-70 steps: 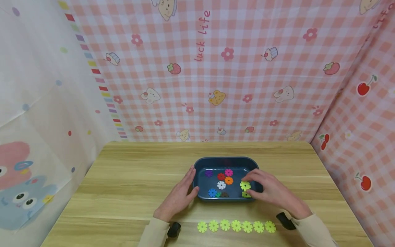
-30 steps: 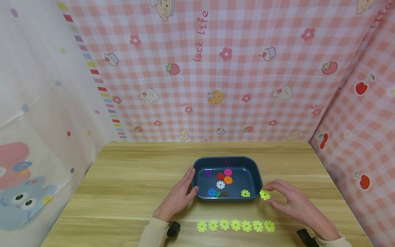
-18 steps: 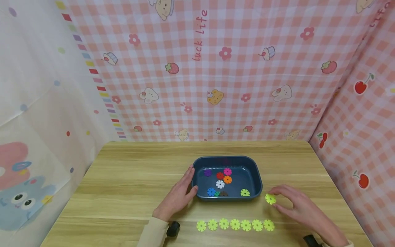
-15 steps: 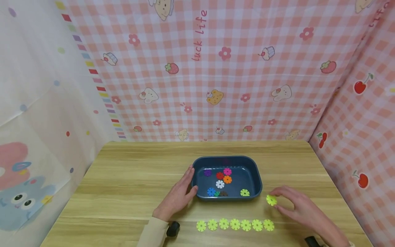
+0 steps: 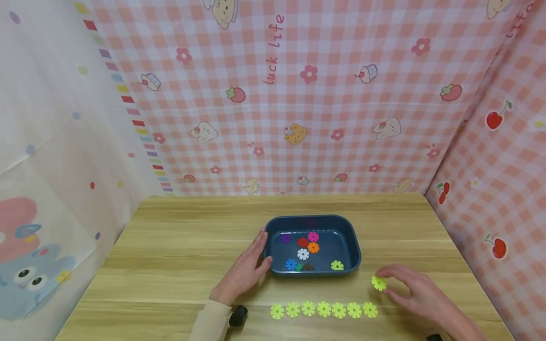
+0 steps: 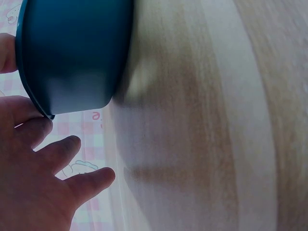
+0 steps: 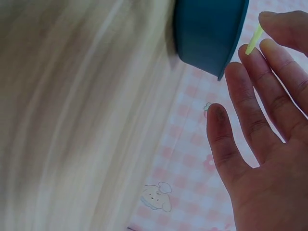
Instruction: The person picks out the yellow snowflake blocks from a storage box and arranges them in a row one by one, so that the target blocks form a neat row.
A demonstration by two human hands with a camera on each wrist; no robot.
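My right hand (image 5: 415, 293) pinches a yellow-green notched plastic disc (image 5: 378, 283) between thumb and fingers, above the wooden table to the right of a dark blue tray (image 5: 315, 273). In the right wrist view the held disc (image 7: 253, 40) shows edge-on. At the tray's left end my left hand (image 5: 243, 274) rests against the outer wall and rim with fingers spread and extended. One more yellow-green disc (image 5: 337, 265) lies inside the tray. A row of several yellow-green discs (image 5: 324, 309) lies flat on the table in front of it.
Other notched discs lie in the tray, among them a white disc (image 5: 303, 254), an orange disc (image 5: 313, 247), a blue disc (image 5: 291, 264) and a purple disc (image 5: 285, 238). Patterned cloth (image 5: 256, 118) hangs behind the wooden table (image 5: 192, 237) and at both sides.
My right hand took one of two yellow-green discs from the tray, lifted it over the right rim and brought it toward the row's right end. The left hand stayed at the tray.
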